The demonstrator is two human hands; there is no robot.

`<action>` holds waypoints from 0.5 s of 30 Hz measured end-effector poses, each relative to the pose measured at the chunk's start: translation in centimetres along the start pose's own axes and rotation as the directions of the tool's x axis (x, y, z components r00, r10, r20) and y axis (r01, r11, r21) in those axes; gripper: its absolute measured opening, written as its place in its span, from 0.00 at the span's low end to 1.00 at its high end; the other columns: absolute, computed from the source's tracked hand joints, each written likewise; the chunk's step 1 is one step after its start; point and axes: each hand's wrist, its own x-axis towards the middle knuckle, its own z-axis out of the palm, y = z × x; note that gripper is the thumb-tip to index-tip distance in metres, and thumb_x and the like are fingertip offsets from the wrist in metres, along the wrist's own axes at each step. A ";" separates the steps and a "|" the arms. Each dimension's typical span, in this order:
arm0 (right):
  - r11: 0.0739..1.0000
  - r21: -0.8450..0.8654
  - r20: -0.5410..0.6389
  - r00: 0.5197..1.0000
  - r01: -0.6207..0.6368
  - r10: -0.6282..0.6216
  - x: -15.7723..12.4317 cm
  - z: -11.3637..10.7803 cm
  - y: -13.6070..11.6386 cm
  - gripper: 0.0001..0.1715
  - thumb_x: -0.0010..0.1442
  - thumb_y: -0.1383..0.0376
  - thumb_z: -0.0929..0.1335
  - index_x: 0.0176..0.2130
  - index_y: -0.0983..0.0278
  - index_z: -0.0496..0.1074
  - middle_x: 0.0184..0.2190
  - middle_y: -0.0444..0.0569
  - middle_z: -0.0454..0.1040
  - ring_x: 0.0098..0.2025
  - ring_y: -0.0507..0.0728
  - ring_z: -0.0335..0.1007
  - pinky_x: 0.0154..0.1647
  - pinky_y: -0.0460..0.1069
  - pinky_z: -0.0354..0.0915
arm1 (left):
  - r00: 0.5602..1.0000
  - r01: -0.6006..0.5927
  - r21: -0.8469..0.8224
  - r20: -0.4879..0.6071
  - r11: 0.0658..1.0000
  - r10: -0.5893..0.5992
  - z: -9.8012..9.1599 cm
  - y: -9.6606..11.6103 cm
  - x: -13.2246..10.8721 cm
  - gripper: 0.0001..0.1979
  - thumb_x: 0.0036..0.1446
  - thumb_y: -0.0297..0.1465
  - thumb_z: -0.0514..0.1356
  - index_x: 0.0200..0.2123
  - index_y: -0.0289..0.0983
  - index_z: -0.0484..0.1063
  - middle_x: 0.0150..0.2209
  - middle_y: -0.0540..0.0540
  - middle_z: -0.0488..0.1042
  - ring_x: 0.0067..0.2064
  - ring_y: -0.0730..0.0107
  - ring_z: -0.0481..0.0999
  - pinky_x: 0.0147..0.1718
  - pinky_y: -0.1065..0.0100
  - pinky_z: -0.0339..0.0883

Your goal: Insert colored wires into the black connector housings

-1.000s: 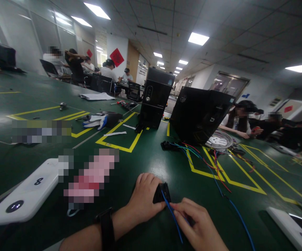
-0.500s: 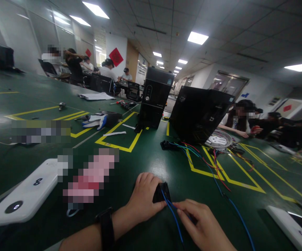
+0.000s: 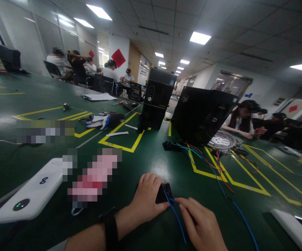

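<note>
My left hand (image 3: 149, 195) is closed around a small black block (image 3: 167, 192), pressing it on the green table. Blue wires run to the block's top face, and one blue wire (image 3: 176, 215) trails toward me. Just right of the block, my right hand (image 3: 199, 221) pinches a blue wire end between thumb and forefinger, close to the block. The exact point where this wire meets the block is too small to make out. Farther up the table lies another black block (image 3: 170, 145) with green, blue and red wires (image 3: 201, 156) coming out of it.
Two black computer towers (image 3: 157, 101) (image 3: 201, 113) stand ahead. A round white basket (image 3: 222, 140) is beside the right one. At left are a white device (image 3: 30, 191), a blurred pink item (image 3: 95, 181) and a glove (image 3: 98, 121). Another white device (image 3: 294, 223) lies right. Co-workers sit behind.
The whole view has shifted slightly, so things appear a little farther right. Both hands keep nearly the same places and grips at the black block.
</note>
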 end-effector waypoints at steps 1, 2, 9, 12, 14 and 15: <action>0.999 -0.032 -0.040 0.999 0.029 -0.030 -0.1 0.3 0.1 0.14 0.63 0.68 0.60 0.43 0.64 0.72 0.28 0.49 0.74 0.29 0.54 0.71 0.29 0.46 0.66 | 1.000 0.004 0.004 -0.002 1.000 -0.004 0.0 0.0 0.0 0.19 0.45 0.40 0.66 0.38 0.40 0.67 0.39 0.47 0.66 0.44 0.57 0.63 0.46 0.58 0.57; 0.997 -0.058 -0.070 0.996 0.054 -0.058 -0.3 0.5 0.2 0.14 0.62 0.69 0.60 0.44 0.64 0.72 0.28 0.49 0.73 0.28 0.54 0.71 0.29 0.46 0.66 | 1.000 0.006 0.007 -0.005 1.000 -0.006 0.0 0.0 0.0 0.19 0.45 0.40 0.66 0.38 0.40 0.67 0.39 0.47 0.66 0.44 0.57 0.63 0.46 0.58 0.57; 0.997 -0.022 -0.017 0.997 0.071 -0.071 -0.2 0.6 0.1 0.15 0.62 0.69 0.61 0.46 0.64 0.72 0.29 0.49 0.75 0.29 0.54 0.72 0.30 0.46 0.67 | 1.000 0.002 0.013 -0.007 1.000 -0.001 0.1 0.0 -0.1 0.18 0.45 0.39 0.65 0.37 0.40 0.66 0.39 0.47 0.66 0.43 0.57 0.63 0.45 0.58 0.57; 0.996 0.083 0.102 0.994 0.022 -0.031 0.1 0.1 -0.3 0.14 0.62 0.68 0.62 0.45 0.61 0.73 0.33 0.48 0.76 0.35 0.54 0.73 0.35 0.45 0.68 | 1.000 0.002 0.007 -0.010 1.000 -0.002 0.2 -0.1 -0.1 0.17 0.44 0.37 0.65 0.37 0.39 0.66 0.38 0.48 0.66 0.43 0.58 0.63 0.46 0.58 0.57; 0.990 0.141 0.161 0.987 -0.021 -0.002 0.3 -0.1 -0.4 0.15 0.63 0.67 0.61 0.46 0.60 0.73 0.34 0.48 0.77 0.37 0.54 0.73 0.37 0.45 0.68 | 1.000 0.005 0.009 -0.012 1.000 -0.005 0.2 -0.1 -0.1 0.17 0.44 0.37 0.65 0.37 0.39 0.66 0.38 0.48 0.66 0.43 0.58 0.63 0.46 0.58 0.56; 0.985 0.166 0.187 0.982 -0.049 0.017 0.3 -0.1 -0.4 0.15 0.63 0.67 0.61 0.46 0.60 0.73 0.34 0.48 0.76 0.36 0.54 0.73 0.37 0.46 0.67 | 1.000 0.006 0.011 -0.012 1.000 -0.006 0.3 -0.2 -0.1 0.17 0.44 0.37 0.65 0.37 0.39 0.66 0.39 0.48 0.66 0.43 0.58 0.63 0.46 0.58 0.56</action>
